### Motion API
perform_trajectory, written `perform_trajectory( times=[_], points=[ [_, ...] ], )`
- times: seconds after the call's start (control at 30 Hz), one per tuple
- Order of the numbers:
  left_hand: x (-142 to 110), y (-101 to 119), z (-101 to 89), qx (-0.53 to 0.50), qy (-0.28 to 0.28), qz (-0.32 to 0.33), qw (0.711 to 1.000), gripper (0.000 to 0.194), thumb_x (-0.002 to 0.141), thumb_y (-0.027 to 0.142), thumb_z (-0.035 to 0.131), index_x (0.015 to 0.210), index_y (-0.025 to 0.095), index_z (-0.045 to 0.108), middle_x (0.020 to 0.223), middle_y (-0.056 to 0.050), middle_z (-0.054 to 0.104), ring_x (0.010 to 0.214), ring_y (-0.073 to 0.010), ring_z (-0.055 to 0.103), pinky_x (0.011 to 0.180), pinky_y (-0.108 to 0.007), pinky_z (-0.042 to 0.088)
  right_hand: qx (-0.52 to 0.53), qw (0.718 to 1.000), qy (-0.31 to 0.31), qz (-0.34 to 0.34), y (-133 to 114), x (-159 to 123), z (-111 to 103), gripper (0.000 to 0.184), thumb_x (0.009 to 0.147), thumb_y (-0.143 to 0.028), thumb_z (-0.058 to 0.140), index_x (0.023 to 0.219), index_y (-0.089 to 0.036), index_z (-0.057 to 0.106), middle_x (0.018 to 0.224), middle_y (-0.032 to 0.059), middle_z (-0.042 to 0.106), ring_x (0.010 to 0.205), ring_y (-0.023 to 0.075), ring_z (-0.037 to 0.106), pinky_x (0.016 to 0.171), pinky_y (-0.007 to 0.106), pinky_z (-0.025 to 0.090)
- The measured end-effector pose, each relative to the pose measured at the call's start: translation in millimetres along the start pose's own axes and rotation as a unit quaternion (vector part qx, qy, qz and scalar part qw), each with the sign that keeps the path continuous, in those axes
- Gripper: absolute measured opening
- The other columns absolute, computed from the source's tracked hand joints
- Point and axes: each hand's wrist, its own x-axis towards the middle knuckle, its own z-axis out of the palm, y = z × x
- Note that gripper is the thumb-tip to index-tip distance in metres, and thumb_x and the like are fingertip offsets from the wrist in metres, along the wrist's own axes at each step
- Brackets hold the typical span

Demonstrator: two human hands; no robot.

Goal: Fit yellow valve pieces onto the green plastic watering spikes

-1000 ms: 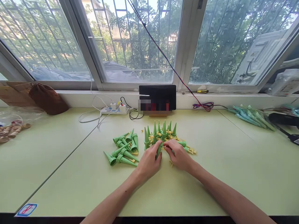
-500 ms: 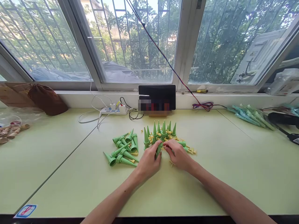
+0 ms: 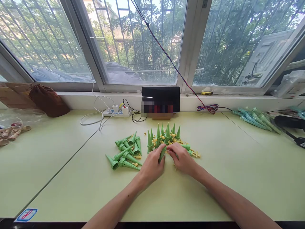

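Note:
My left hand (image 3: 154, 161) is closed around a green plastic cone (image 3: 162, 154), whose lower part is hidden by the fingers. Fingertips of my right hand (image 3: 182, 158) pinch together at the cone's upper end; whatever they hold is too small or too covered to make out. Just beyond both hands stand several green cones (image 3: 167, 133), points up, with yellow plastic pieces (image 3: 182, 142) scattered among them. To the left lies a loose heap of green cones (image 3: 128, 156), some with yellow pieces between them.
Behind the cones a dark-screened tablet (image 3: 160, 98) leans near the wall. A power strip (image 3: 116, 112) with cables lies left of it. Blue and green plastic packets (image 3: 256, 119) are at the right, a brown cloth bag (image 3: 49, 101) and wooden pieces (image 3: 14, 133) at the left.
The whole view has shifted very slightly. Both hands stay at the same cone, with almost no visible movement.

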Motion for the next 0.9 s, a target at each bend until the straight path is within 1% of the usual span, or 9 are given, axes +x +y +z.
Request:
perform_trajectory(
  times=[0.1,0.2,0.37,0.63,0.77,0.9],
  points=[
    [0.0,-0.4,-0.8,-0.003,0.000,-0.003,1.000,0.045,0.090,0.012,0.049,0.134,0.017,0.052,0.089,-0.007,0.071,0.081,-0.0212,0.066,0.081,-0.032,0.052,0.000,1.000,0.006,-0.004,0.1,0.7,-0.6,0.017,0.102,-0.016,0.044,0.101,-0.020,0.060,0.091,0.0075,0.063,0.088,0.0228,0.059,0.077,0.037,0.052],
    [0.3,-0.3,-1.1,-0.006,0.004,0.000,1.000,0.045,0.090,0.012,0.050,0.135,0.017,0.052,0.083,-0.005,0.069,0.077,-0.0204,0.065,0.079,-0.032,0.052,0.000,1.000,0.007,-0.006,-0.1,1.3,-0.9,0.017,0.102,-0.017,0.044,0.101,-0.021,0.061,0.092,0.0077,0.064,0.088,0.0230,0.059,0.078,0.037,0.052],
    [0.2,-0.5,-0.6,-0.004,-0.002,0.002,1.000,0.045,0.090,0.012,0.049,0.135,0.016,0.052,0.082,-0.005,0.069,0.075,-0.0203,0.065,0.078,-0.031,0.052,-0.005,1.000,0.004,-0.005,-0.9,0.9,-0.3,0.017,0.102,-0.017,0.044,0.100,-0.021,0.060,0.090,0.0073,0.063,0.087,0.0230,0.058,0.076,0.037,0.051],
    [-0.3,-1.6,0.2,-0.011,0.005,0.003,1.000,0.045,0.090,0.012,0.050,0.134,0.017,0.053,0.085,-0.006,0.069,0.075,-0.0200,0.065,0.078,-0.031,0.052,-0.005,1.000,0.000,-0.001,-0.2,0.1,-0.1,0.017,0.102,-0.018,0.044,0.100,-0.021,0.060,0.091,0.0071,0.063,0.086,0.0228,0.059,0.077,0.036,0.051],
    [0.2,-0.5,-1.0,-0.008,0.003,-0.004,1.000,0.046,0.089,0.012,0.050,0.135,0.017,0.053,0.081,-0.005,0.069,0.072,-0.0197,0.063,0.077,-0.031,0.051,-0.006,1.000,-0.002,0.005,1.2,0.1,0.1,0.017,0.102,-0.017,0.044,0.101,-0.021,0.060,0.092,0.0072,0.064,0.087,0.0227,0.060,0.078,0.037,0.051],
    [1.2,-0.5,-1.1,-0.024,0.013,-0.005,1.000,0.044,0.091,0.015,0.051,0.134,0.018,0.054,0.077,-0.002,0.068,0.067,-0.0185,0.062,0.074,-0.030,0.051,-0.001,1.000,0.005,0.016,1.8,0.0,1.6,0.017,0.103,-0.020,0.043,0.104,-0.021,0.061,0.096,0.0079,0.066,0.090,0.0225,0.062,0.079,0.037,0.053]
  ],
)
